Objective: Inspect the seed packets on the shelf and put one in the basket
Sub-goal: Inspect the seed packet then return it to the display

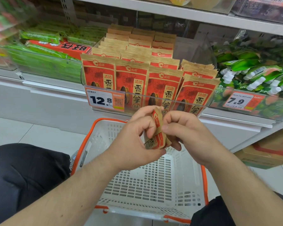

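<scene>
A red and tan seed packet (158, 128) is held edge-on between both hands, above the white basket (153, 185) with orange rim. My left hand (134, 141) grips its left side, thumb under the lower end. My right hand (185, 136) pinches its right edge with curled fingers. Several rows of matching seed packets (131, 75) stand upright in a clear bin (153, 97) on the shelf just behind my hands.
Price tags reading 12.8 (103, 100) and 7.9 (238, 101) hang on the bins. Green snack packs (44, 46) fill the left bin, green pouches with white caps (255, 75) the right. Cardboard boxes (271, 150) sit on the floor at right. My dark-clad knees flank the basket.
</scene>
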`<state>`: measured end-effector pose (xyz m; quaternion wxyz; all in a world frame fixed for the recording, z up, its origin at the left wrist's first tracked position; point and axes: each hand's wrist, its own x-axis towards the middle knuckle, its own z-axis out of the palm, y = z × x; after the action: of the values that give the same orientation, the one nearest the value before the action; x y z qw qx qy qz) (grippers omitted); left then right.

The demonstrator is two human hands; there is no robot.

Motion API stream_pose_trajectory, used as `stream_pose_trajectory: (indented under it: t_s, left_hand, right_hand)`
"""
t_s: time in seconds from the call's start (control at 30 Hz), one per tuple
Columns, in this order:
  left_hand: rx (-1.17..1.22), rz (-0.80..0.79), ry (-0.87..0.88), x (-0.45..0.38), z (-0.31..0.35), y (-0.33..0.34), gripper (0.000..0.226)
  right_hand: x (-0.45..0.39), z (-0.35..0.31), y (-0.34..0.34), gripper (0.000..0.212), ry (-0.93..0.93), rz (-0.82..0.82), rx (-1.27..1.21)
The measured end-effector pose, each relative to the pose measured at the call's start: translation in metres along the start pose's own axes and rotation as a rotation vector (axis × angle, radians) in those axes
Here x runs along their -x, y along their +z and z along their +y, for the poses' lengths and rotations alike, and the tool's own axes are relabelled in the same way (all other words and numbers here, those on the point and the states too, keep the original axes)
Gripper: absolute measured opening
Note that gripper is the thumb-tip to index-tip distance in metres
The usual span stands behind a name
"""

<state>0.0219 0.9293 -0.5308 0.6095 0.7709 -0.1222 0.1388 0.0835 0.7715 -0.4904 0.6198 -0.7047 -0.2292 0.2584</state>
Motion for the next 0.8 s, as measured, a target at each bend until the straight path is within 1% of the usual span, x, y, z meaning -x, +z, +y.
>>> stream_pose_trajectory:
  t_s: [0.07,0.17,0.33,0.5,0.57,0.67,0.73,0.8]
  left_hand:
    - [-0.007,-0.024,0.005,0.0,0.0,0.001,0.045]
    - [-0.016,-0.036,0.022,0.001,0.0,0.002,0.045]
    - [-0.049,-0.051,0.082,0.002,0.0,0.003,0.044]
    - [-0.048,-0.042,0.096,0.003,-0.002,0.004,0.041]
    - [-0.029,-0.039,0.085,0.004,-0.004,0.004,0.04]
    - [0.1,0.013,0.026,0.003,-0.004,0.006,0.034]
    - [0.259,0.09,-0.046,0.002,-0.003,0.005,0.03]
    - [0.441,0.176,-0.11,-0.002,-0.004,0.001,0.035]
  right_hand:
    - [0.0,-0.001,0.001,0.016,0.01,0.029,-0.007]
    - [-0.001,-0.002,0.003,0.023,0.005,0.053,-0.019]
    - [-0.003,-0.001,0.003,0.038,0.002,0.039,-0.012]
    - [-0.003,0.0,0.004,0.039,0.001,0.039,0.004]
    - [-0.004,0.001,0.004,0.043,0.006,0.044,0.011]
    - [-0.003,0.001,0.0,0.041,-0.02,0.019,0.026]
    - [-0.001,-0.001,-0.008,0.037,-0.031,-0.069,0.1]
    - [0.001,-0.002,-0.018,0.044,0.013,-0.167,0.215]
